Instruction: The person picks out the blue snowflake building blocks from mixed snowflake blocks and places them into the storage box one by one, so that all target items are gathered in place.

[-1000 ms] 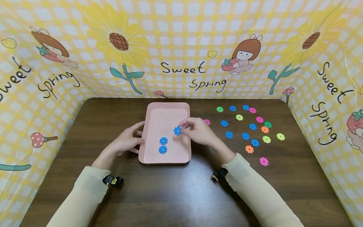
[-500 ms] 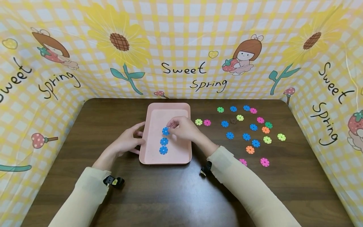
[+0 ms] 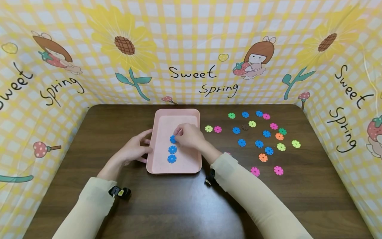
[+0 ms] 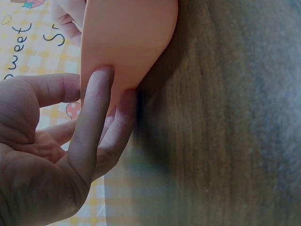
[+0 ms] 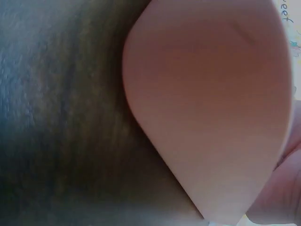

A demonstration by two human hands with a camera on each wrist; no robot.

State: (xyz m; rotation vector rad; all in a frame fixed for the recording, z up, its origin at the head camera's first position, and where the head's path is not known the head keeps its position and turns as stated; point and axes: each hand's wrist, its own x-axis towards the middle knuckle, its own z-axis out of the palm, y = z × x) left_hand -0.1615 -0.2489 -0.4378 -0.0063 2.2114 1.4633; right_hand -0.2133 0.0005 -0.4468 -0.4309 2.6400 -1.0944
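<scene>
In the head view, a pink tray [image 3: 185, 167] lies on the table, with two blue snowflake discs [image 3: 172, 154] flat in it, one behind the other. My right hand [image 3: 191, 136] is over the tray and pinches a third blue snowflake disc [image 3: 172, 139] just behind those two; whether it touches the tray floor I cannot tell. My left hand [image 3: 135, 146] rests against the tray's left side. The left wrist view shows its extended fingers [image 4: 94, 103] spread along the outer wall. The right wrist view has mostly the tray's outer wall [image 5: 211, 108], hiding the pinched disc.
To the tray's right lie several loose snowflake discs: blue [image 3: 259, 144], pink [image 3: 278, 170], yellow-green [image 3: 281, 147], orange [image 3: 263, 157], green [image 3: 231, 115] and brown [image 3: 245, 127]. A checked cloth [image 3: 191, 39] walls in the wooden table [image 3: 167, 209] at the back and sides.
My right hand has moved left across the tray with the blue snowflake disc, lining it up behind the other two. My left hand has stayed at the tray's side.
</scene>
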